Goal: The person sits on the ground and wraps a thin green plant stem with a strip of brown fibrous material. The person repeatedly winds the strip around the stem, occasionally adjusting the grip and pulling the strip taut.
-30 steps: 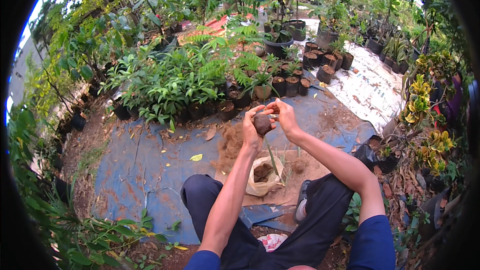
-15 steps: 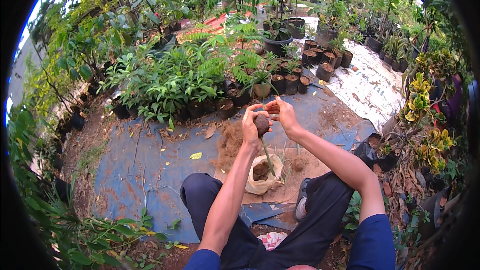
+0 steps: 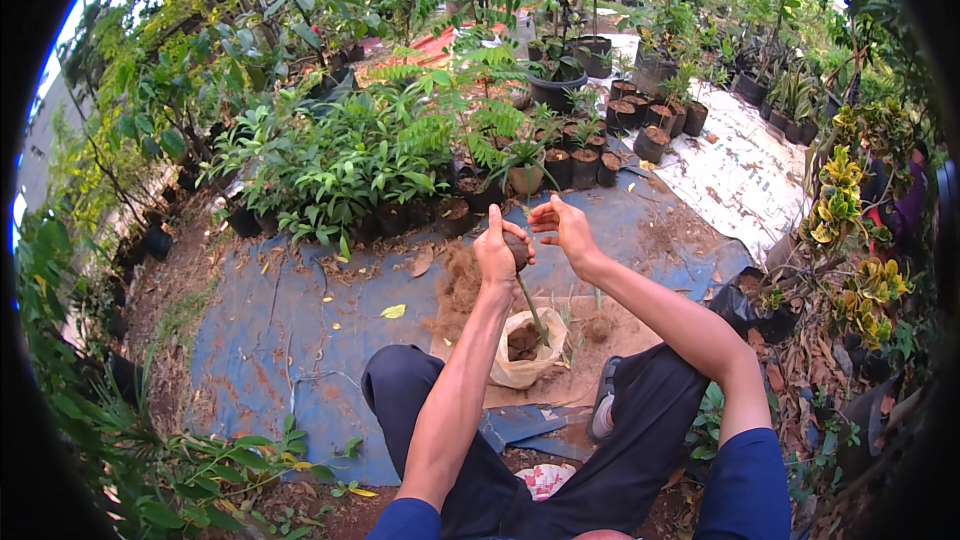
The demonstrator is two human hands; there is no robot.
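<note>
Currently, a dark brown ball (image 3: 517, 249) is gripped by the left hand (image 3: 496, 254), its fingers wrapped around one side, above the far edge of an open pale sack (image 3: 517, 374). A green stalk (image 3: 532, 308) is seen below the ball. The right hand (image 3: 563, 229) is held just to the right, fingers loosely bent; whether anything thin is pinched there cannot be told. Brown fibre (image 3: 459, 285) is heaped left of the sack.

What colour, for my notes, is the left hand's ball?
The ball is dark brown, seen in the head view.
</note>
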